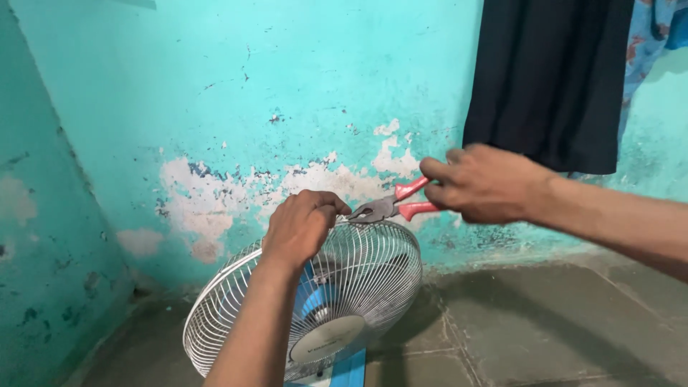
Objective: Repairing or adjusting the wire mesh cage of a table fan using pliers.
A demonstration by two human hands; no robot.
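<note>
1. Left hand (301, 223) sits on the top rim of the fan grille (373, 276), fingers curled down over the wire edge, closed around the rim rather than spread.
2. Right hand (481, 183) comes in from the right side, fist wrapped around the two red handles of the pliers (390, 206), squeezing them toward each other; hand slightly blurred.
3. Pliers long axis runs roughly horizontal, tilted a bit: handles up and right, dark metal nose pointing left and slightly down.
4. Pliers nose meets the top edge of the grille just beside the left-hand fingertips; whether the nose actually bites a wire is too small to tell.
5. Fan grille is a round white wire guard, face tilted up toward the camera, leaning back; its top rim is near the wall.
6. Blue blades (315, 301) show through the wires, pale round centre cap (326, 338) at lower middle of the grille.
7. Fan stands low at the frame's bottom centre, on a grey floor (545, 330).
8. Behind it, a turquoise wall (215, 93) with peeled, whitish patches.
9. Dark cloth (548, 79) hangs at upper right, above the right hand, not touching it.
</note>
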